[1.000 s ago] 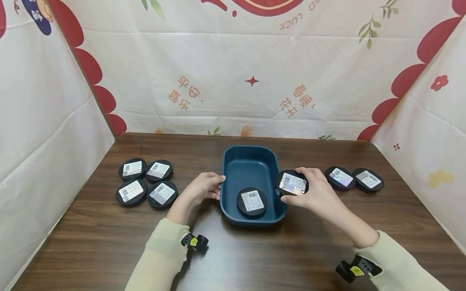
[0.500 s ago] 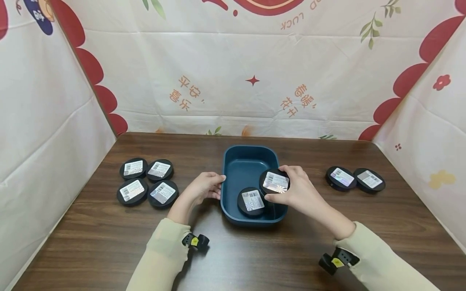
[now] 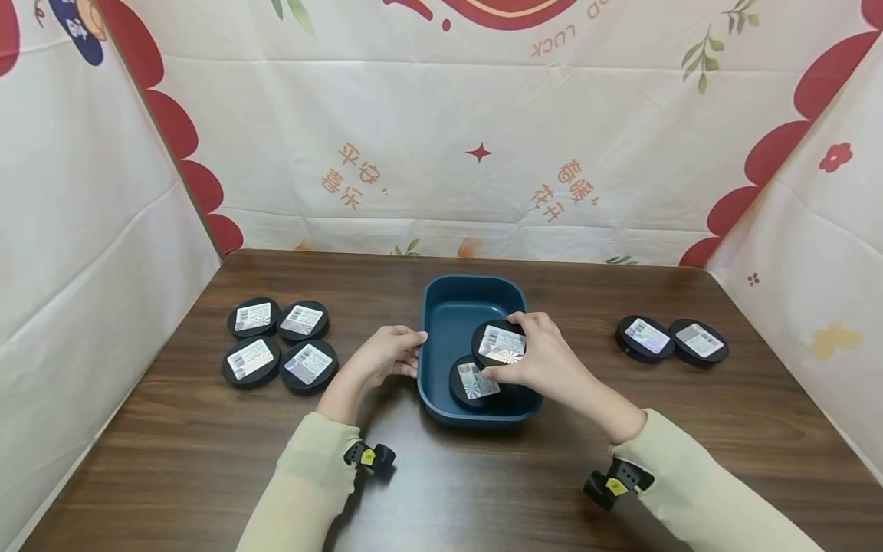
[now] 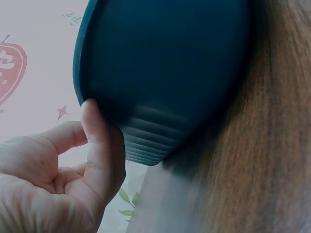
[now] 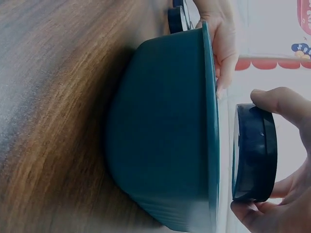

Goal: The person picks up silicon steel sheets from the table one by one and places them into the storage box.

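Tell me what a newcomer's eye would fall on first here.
Probably the blue bin midway across the table, its rim held by the left hand while the right hand holds a black labelled disc above it. Then one disc in the bin, four discs to its left and two discs to its right. The red-edged white cloth behind also stands out.

In the head view, the left arm [image 3: 300, 483] enters at seven o'clock and points toward one; the left hand [image 3: 388, 355] holds a bent-fingered pinch. The right arm [image 3: 710, 491] enters at four and points toward ten. The right hand [image 3: 545, 355] grips in a wide C (thumb [image 3: 503, 374] nearer six o'clock, fingers [image 3: 534, 319] nearer twelve). Pale sleeves [image 3: 672, 456] cover both arms, ending short of the hands.
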The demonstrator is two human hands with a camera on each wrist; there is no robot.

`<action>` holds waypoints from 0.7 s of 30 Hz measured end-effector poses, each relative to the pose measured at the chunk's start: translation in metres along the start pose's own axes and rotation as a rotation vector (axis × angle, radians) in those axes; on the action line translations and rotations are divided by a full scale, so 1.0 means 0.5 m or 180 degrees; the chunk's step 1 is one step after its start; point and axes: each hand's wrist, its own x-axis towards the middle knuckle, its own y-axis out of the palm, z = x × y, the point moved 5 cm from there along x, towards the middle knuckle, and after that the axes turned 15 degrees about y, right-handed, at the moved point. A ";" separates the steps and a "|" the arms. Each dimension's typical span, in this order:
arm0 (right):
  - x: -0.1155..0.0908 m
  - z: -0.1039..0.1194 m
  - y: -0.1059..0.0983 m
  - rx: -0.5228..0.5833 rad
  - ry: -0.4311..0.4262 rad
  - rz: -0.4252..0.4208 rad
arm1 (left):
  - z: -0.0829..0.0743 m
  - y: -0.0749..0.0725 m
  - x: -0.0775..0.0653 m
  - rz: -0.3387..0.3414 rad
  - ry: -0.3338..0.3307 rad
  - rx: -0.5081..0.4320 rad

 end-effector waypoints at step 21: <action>0.000 0.022 0.057 -0.0306 -0.0244 0.0220 | 0.005 -0.003 -0.012 0.0069 0.0046 -0.0037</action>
